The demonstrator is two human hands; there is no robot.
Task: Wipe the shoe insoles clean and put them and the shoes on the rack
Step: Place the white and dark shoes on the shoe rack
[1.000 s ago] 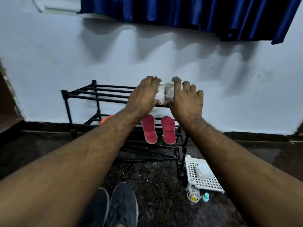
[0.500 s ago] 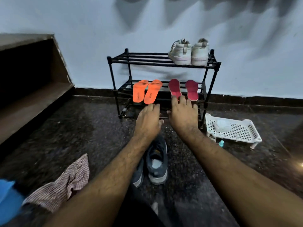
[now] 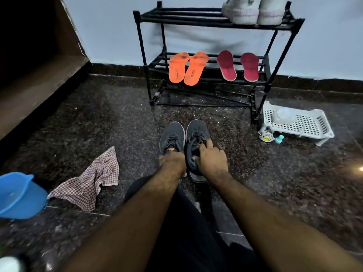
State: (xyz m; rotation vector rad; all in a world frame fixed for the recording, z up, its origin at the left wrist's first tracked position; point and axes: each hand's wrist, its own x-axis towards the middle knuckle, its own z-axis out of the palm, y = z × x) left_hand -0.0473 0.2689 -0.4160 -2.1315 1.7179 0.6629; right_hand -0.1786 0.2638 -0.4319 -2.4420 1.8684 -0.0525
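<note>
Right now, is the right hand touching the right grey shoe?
Touching. The head view shows the right hand on the right grey shoe, fingers over the laces and thumb at the collar, no gap.

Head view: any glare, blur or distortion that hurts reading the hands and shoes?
Head view: dim, uneven light; one small glare spot on the floor at the right edge. Wide-angle bending tilts the rack posts. Edges are smeared, forearms soft. The left hand and right hand on the grey shoes read well enough, though the dark shoes lose detail.
</note>
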